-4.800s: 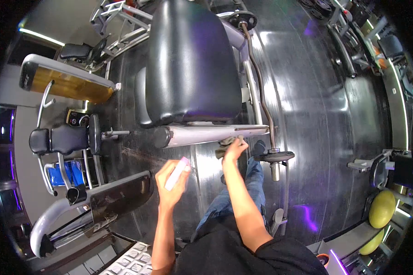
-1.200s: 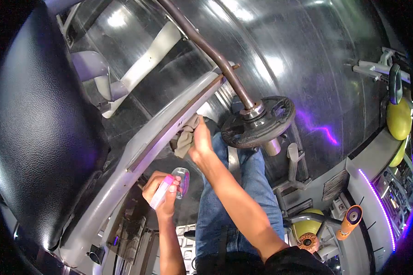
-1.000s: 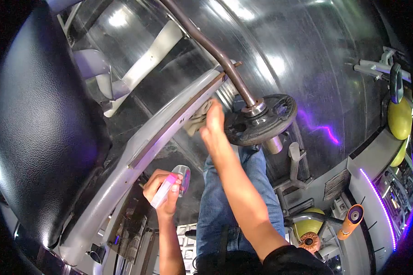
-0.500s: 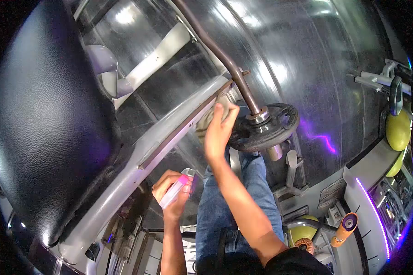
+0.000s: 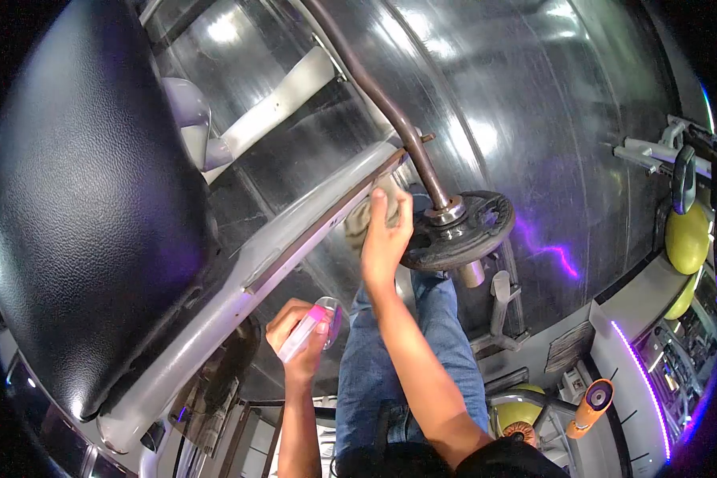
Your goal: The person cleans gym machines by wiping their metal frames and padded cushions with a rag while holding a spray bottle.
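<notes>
My left hand (image 5: 297, 334) is closed around a spray bottle (image 5: 304, 331) with a pink and white head and a clear body. My right hand (image 5: 387, 243) presses a crumpled beige-green cloth (image 5: 360, 223) to the side of a grey metal frame (image 5: 247, 279), near its upper end. Part of the cloth is hidden behind the fingers. A brown bent bar (image 5: 390, 111) passes just beyond that hand and carries a black weight plate (image 5: 470, 235) on its end, close to the right of my fingers.
A black padded seat (image 5: 95, 207) fills the left side. My legs in jeans (image 5: 366, 358) are below the frame. To the right are green balls (image 5: 687, 239), a grey machine part (image 5: 653, 151), an orange roller (image 5: 589, 409) and a purple light strip (image 5: 641, 386). The floor (image 5: 550, 119) is dark and shiny.
My right hand and the cloth have shifted slightly down beside the frame. The whole view has moved a little. My left hand keeps its hold on the spray bottle.
</notes>
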{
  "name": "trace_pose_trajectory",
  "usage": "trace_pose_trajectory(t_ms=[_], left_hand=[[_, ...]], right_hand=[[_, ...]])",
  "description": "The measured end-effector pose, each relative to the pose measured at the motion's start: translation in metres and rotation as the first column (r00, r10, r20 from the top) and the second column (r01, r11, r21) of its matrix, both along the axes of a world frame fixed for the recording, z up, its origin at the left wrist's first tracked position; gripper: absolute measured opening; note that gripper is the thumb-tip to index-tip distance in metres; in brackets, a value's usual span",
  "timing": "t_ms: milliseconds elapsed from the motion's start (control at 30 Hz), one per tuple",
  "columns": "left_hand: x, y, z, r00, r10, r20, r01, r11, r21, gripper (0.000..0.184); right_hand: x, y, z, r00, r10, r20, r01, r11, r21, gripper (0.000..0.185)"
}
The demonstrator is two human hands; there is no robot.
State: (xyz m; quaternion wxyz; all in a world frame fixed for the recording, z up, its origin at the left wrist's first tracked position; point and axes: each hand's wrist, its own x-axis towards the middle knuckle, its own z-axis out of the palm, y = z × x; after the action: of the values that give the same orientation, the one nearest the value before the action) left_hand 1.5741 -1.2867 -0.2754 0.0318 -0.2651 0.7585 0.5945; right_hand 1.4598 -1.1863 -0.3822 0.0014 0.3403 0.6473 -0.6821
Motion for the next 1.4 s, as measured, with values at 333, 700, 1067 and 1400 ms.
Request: trace_pose_trajectory(t_ms=[333, 700, 1067, 1400], left_hand=[[0.008, 0.001, 0.016, 0.996, -0.028, -0.084, 0.018, 0.994, -0.111, 0.019], [0.020, -0.012, 0.115, 0.938, 0.234, -0.255, -0.301, 0.914, -0.273, 0.008], [0.035, -0.041, 0.201, 0.746, 0.570, -0.344, -0.661, 0.695, -0.284, 0.014], [0.023, -0.054, 0.207, 0.726, 0.590, -0.355, -0.688, 0.605, -0.402, 0.027]], right_hand=[[0.007, 0.011, 0.009, 0.995, 0.102, 0.020, -0.101, 0.994, -0.033, 0.027], [0.025, 0.060, 0.122, 0.679, 0.734, -0.008, -0.725, 0.668, -0.169, 0.022], [-0.026, 0.003, 0.255, 0.277, 0.916, -0.289, -0.930, 0.332, 0.159, 0.024], [-0.011, -0.038, 0.282, 0.137, 0.905, -0.403, -0.923, 0.264, 0.280, 0.024]])
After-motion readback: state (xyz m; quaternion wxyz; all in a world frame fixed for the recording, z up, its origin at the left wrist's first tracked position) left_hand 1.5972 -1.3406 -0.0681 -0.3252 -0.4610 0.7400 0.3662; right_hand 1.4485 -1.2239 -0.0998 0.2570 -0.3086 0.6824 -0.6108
